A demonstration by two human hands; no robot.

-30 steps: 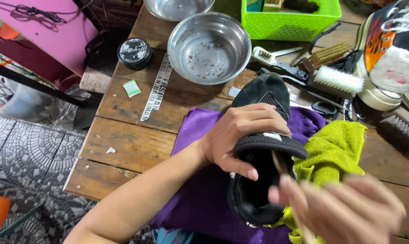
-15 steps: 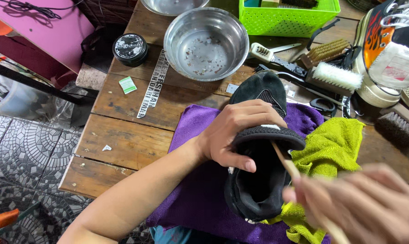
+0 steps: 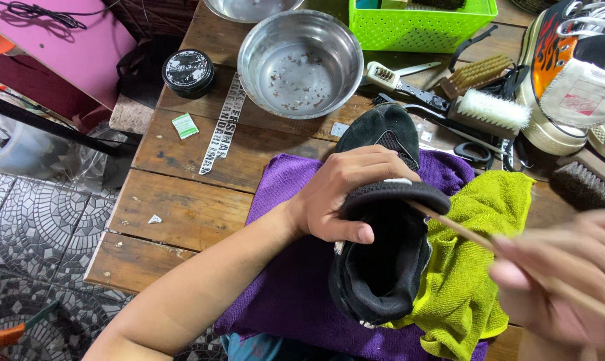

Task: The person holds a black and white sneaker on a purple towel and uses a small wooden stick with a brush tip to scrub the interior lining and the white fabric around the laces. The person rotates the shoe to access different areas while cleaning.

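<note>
While the left hand (image 3: 346, 194) grips the black shoe (image 3: 382, 227) by its tongue near the table's front edge, toe pointing away, the right hand (image 3: 570, 281) pinches a thin wooden stick (image 3: 459, 230) touching the collar.

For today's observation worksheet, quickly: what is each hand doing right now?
Left hand: closed on the black shoe, gripping its tongue.
Right hand: closed on a thin wooden stick, blurred.

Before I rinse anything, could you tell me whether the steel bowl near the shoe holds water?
No water: the steel bowl shows a dry bottom with only scattered specks.
</note>
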